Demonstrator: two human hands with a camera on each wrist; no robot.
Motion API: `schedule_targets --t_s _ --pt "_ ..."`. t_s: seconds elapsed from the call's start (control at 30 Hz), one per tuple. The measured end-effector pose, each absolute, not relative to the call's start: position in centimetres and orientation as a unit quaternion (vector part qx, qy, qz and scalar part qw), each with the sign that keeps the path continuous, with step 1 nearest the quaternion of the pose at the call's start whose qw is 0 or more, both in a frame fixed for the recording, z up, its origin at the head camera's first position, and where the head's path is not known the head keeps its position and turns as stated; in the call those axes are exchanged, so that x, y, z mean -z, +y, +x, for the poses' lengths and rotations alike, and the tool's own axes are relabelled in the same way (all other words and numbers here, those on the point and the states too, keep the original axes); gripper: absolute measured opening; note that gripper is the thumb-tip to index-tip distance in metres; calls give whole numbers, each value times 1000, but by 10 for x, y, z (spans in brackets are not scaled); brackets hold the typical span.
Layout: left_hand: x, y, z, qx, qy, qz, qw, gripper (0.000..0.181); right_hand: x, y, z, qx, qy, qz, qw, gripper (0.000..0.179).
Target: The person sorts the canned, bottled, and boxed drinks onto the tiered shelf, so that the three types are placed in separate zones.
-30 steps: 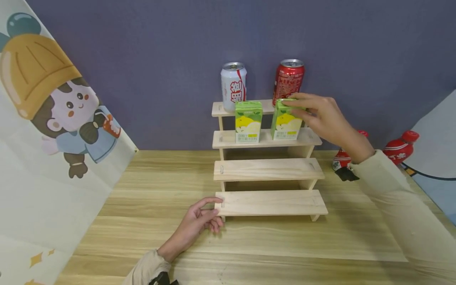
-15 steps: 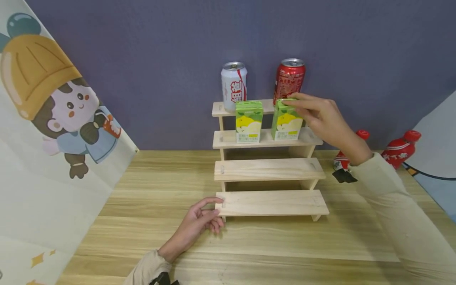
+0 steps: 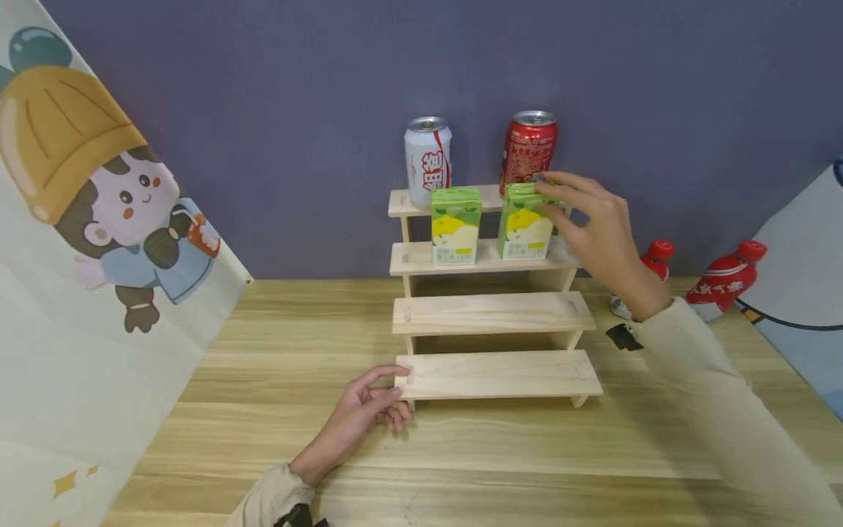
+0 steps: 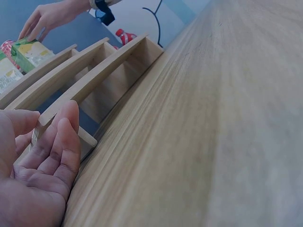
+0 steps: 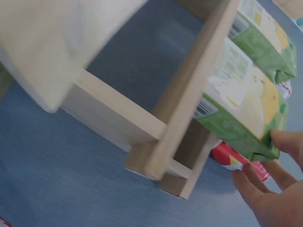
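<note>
Loosening up, the right hand (image 3: 596, 234) has slid its fingers (image 3: 571, 194) back to the edge of the juice box (image 3: 523, 225) near the shelf (image 3: 487, 315) right end, red can (image 3: 529, 150) just behind. Left hand (image 3: 358, 410) pinches the bottom step (image 3: 497, 375) left edge.

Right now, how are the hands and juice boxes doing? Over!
Left hand pinching bottom shelf, left end. Right hand touching right box near top, grip unclear. Left box apart, both upright. Red can one shelf up, close behind.
</note>
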State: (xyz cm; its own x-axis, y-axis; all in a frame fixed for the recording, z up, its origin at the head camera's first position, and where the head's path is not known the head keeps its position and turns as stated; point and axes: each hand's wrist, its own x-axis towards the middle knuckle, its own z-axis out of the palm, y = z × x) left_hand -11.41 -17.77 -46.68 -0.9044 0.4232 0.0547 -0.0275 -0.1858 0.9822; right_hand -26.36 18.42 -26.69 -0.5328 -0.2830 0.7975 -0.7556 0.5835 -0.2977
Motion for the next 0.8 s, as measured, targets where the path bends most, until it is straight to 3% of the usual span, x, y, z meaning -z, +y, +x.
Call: schedule_targets --t_s 0.23,0.8 --pt "469 -178 -115 -752 621 165 149 40 279 187 -252 -332 -787 317 413 35" --pt "465 -178 -114 -745 631 160 148 41 290 204 -224 -315 -805 304 401 36"
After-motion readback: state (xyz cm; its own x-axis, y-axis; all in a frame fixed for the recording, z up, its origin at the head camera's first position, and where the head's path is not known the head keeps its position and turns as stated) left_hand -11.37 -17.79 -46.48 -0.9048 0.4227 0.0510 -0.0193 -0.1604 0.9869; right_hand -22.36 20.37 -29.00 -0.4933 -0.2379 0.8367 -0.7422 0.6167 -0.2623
